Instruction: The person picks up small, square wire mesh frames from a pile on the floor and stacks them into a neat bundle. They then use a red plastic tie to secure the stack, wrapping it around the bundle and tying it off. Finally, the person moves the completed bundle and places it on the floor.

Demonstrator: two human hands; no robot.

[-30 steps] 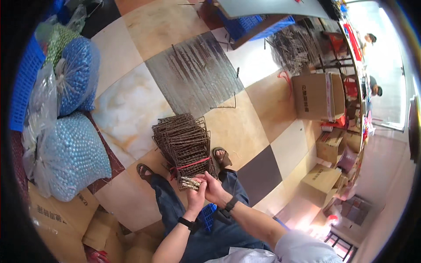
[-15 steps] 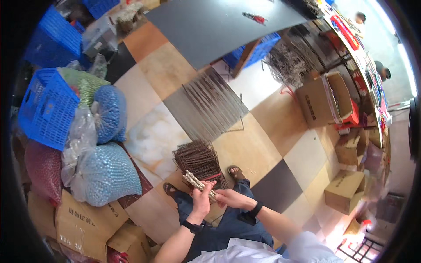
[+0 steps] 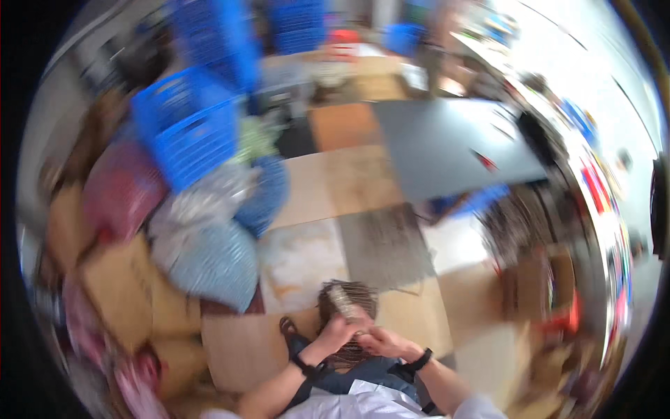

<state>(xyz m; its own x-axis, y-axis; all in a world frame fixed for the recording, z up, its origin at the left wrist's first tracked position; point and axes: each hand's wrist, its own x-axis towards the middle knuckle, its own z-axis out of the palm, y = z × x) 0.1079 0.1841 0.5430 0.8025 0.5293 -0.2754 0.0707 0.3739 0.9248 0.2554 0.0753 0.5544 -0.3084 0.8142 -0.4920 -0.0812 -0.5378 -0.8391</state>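
A short bundle of pale, knobbly strands sticks up from my left hand, whose fingers are wrapped round its lower part. My right hand is closed close beside it, at the bundle's lower end. Blur hides whether the right fingers grip the same strands or something smaller. Below and just beyond my hands, a stack of brown wire pieces rests on the floor between my feet, partly covered by my hands. Farther off, thin dark rods lie in a row on a grey tile.
To the left are filled plastic bags, one light blue and one dark red, a blue crate and cardboard boxes. A grey tabletop stands ahead. An open carton and a tangled wire heap are at right.
My view has swung up and to the left, blurring the picture and showing more of the far room. Both hands stay together at the pale bundle, which now points more upright.
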